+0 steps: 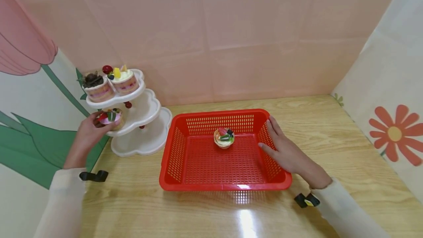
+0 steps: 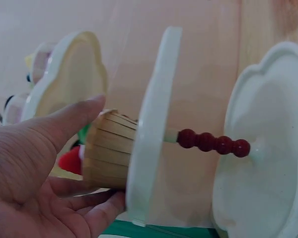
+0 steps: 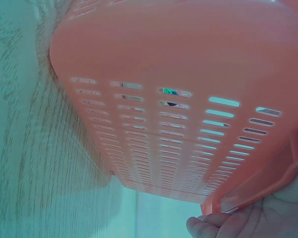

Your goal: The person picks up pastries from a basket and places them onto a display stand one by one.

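On the bench (image 1: 317, 120), the left hand (image 1: 90, 130) pinches a cupcake (image 2: 111, 151) against a stand (image 1: 142, 143); the right hand (image 1: 288, 152), seemingly spread, touches a basket (image 1: 205, 187).

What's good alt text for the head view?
A person's left hand grips a fruit-topped cupcake at the middle tier of a white three-tier stand; the right hand rests on the right side of a red basket holding another cupcake. Two other cakes sit on the top tier.
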Demonstrator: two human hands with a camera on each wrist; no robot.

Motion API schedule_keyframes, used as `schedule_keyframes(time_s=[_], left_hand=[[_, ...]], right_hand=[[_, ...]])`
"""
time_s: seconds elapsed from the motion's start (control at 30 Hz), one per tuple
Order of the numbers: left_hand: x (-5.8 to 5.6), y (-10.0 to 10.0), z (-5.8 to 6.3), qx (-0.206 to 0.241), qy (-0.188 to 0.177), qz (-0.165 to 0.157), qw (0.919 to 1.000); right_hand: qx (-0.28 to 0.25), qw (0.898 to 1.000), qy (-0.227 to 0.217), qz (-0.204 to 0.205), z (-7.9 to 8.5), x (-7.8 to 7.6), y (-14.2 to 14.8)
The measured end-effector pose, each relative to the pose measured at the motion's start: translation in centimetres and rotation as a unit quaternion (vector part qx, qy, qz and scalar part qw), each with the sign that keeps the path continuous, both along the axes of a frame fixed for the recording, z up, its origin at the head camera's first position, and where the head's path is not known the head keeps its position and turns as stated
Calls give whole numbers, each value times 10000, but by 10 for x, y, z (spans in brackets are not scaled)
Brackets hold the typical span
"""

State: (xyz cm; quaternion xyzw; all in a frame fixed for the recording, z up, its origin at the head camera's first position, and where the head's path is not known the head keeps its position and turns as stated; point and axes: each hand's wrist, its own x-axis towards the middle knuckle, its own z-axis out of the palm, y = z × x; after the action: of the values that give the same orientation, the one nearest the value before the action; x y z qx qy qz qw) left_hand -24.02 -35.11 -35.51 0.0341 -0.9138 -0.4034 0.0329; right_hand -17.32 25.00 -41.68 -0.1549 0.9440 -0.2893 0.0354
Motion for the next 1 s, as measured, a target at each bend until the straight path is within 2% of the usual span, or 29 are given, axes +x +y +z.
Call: schedule_keyframes(time_s=[0.13,0.3,0.4,0.53,0.73,0.8,0.9,1.0], left_hand=[[5,-4,4,-11,-129,-91,9999],[20,-8,6,-153,-167,-63,9997],[31,-5,3,-187,138,90,9997],[47,3,2,-315,607,483,9965],[71,15,11,-755,749,838,9908],[78,21,16,-887,880,986,9872],[89,32,20,-950,1333,1358,9771],[101,46,17,-787,2074,1752,9592]], right_hand=[[12,10000,-26,-29,1,0,1],[41,10000,-51,-40,1,1,1],[60,10000,-58,-39,3,1,2],[80,9999,-37,-49,6,1,4],[62,10000,-35,-62,5,2,4],[33,10000,-21,-63,3,2,3],[3,10000,2,-41,2,1,1],[7,10000,1,-32,2,1,0]])
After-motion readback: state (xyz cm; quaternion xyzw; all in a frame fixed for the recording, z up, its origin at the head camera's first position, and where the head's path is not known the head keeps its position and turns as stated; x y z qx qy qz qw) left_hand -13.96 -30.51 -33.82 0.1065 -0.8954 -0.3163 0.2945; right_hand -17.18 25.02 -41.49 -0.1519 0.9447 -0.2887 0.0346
